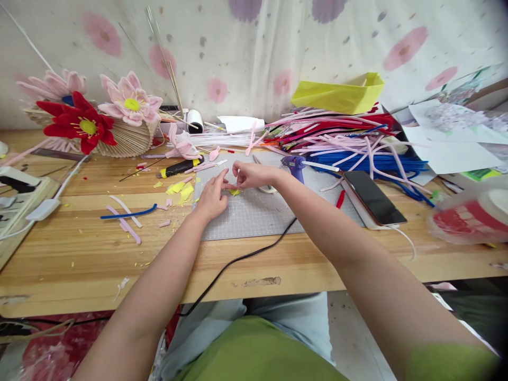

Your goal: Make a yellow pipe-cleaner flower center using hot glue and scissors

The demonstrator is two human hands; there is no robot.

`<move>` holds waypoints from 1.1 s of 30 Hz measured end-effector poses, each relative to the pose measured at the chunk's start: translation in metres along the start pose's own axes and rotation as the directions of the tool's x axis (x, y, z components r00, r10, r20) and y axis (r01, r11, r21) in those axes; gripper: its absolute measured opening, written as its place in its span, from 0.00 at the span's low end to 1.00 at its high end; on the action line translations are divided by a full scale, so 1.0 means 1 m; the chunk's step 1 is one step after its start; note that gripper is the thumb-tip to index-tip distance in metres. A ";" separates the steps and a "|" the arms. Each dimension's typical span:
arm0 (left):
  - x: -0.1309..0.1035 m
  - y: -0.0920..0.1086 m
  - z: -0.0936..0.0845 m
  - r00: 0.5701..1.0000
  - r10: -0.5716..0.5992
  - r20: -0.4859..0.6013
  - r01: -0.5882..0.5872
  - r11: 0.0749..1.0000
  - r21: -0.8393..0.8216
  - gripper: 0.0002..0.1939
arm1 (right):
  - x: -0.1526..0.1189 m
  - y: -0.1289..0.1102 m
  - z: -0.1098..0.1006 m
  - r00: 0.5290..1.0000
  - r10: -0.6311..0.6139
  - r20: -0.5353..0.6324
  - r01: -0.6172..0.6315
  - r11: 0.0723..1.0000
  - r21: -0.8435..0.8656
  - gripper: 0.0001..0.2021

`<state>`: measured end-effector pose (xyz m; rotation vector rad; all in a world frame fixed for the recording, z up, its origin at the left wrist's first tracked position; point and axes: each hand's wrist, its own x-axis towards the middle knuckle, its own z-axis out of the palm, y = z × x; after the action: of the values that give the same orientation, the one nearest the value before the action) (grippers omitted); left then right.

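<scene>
My left hand (213,196) is over the left part of the grey cutting mat (246,222), fingers stretched out and apart, one reaching across to my right hand. My right hand (252,175) is curled, its fingertips pinched together; whatever they hold is too small to make out. Just below the meeting fingertips a small yellow piece (235,192) shows on the mat. Scissors (266,189) lie partly hidden under my right wrist. A purple glue gun (293,166) with a white stick stands right behind my right forearm.
Yellow scraps (185,193) and a utility knife (182,167) lie left of the mat. Pipe cleaners (357,159) are piled behind, right. Fuzzy flowers (88,127) stand back left. A phone (375,197) and a cup (468,217) sit right. A black cable (238,259) crosses the front edge.
</scene>
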<state>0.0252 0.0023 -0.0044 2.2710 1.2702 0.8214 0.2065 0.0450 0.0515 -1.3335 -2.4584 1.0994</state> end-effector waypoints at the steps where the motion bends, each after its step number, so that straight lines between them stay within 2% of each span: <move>1: 0.000 0.000 0.000 1.000 -0.012 -0.001 0.012 1.000 -0.019 0.43 | 0.000 -0.001 -0.001 1.000 -0.003 -0.010 0.003 0.999 -0.051 0.18; 4: -0.001 0.000 0.001 0.997 -0.072 -0.018 0.070 0.993 -0.090 0.44 | 0.000 -0.003 -0.001 0.999 -0.024 -0.038 0.019 0.989 -0.145 0.17; 8: -0.002 0.000 0.001 0.993 -0.113 -0.040 0.106 0.984 -0.141 0.46 | 0.001 -0.001 0.002 0.995 -0.062 -0.080 0.046 0.981 -0.187 0.16; 14: -0.001 0.001 0.001 0.995 -0.089 -0.038 0.082 0.985 -0.153 0.46 | 0.002 -0.001 0.004 0.994 -0.080 -0.075 0.066 0.982 -0.176 0.15; 24: -0.001 -0.002 0.003 0.990 -0.082 -0.115 0.066 0.988 -0.139 0.46 | 0.004 -0.001 0.008 0.990 -0.101 -0.094 0.072 0.960 -0.270 0.14; 33: -0.001 -0.001 0.003 0.992 -0.062 -0.107 0.050 0.993 -0.105 0.45 | 0.008 0.007 0.010 0.986 -0.112 -0.120 0.074 0.955 -0.287 0.15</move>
<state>0.0262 0.0015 -0.0070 2.1264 1.3027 0.9795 0.2024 0.0484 0.0376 -1.2964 -2.6171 0.6315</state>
